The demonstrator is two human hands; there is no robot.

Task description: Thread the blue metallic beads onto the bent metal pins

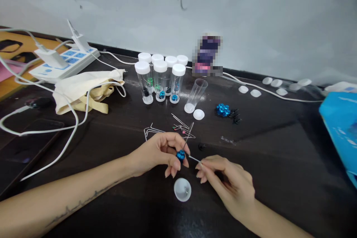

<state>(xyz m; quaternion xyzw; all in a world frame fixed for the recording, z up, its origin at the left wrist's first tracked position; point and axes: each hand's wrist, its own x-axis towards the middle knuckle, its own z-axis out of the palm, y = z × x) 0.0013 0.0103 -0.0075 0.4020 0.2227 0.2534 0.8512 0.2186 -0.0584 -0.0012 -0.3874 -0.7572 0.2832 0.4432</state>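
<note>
My left hand [163,152] pinches a small blue metal nut [180,155] together with a thin wire that sticks up from it. My right hand [223,180] pinches the end of a thin metal pin [193,158] whose tip points at the blue nut. Just below both hands a white cap [182,189] lies open side up on the dark table [279,163]. A loose pile of bent wires and pins [178,128] lies just beyond my left hand.
Several capped clear vials [160,76] stand behind, with one open vial [195,95] lying tilted and its cap [199,114] beside it. Blue and black nuts [226,111] are heaped to the right. A cloth bag [86,89], power strip [64,61] and cables lie left; a blue object [341,126] right.
</note>
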